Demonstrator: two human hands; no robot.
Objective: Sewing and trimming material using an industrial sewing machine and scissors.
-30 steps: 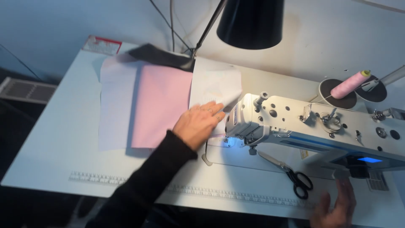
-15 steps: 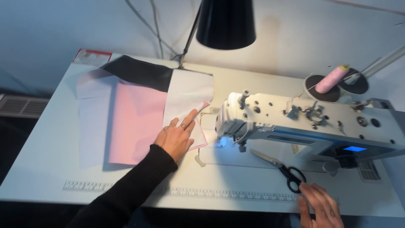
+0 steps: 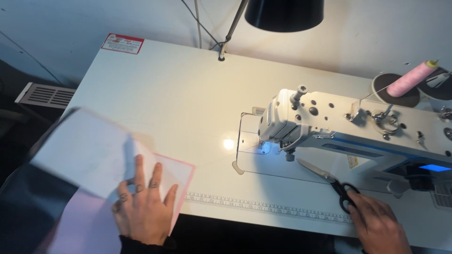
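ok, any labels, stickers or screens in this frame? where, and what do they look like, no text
Sticker: far left corner of the white table, rectangular, red and white.
Screen: front of the sewing machine, far right, small, glowing blue.
Label: on the machine arm above the scissors, small, yellowish, too small to tell more.
Printed ruler strip: along the table's near edge, between the left hand and the right hand, grey marks.

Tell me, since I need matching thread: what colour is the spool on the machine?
Pale pink spool, clearest in the head view.

White sewing table [image 3: 155, 89] had the sewing machine [image 3: 358, 129], black-handled scissors [image 3: 329, 181] and pink and white fabric pieces [image 3: 99, 160] sitting on it.
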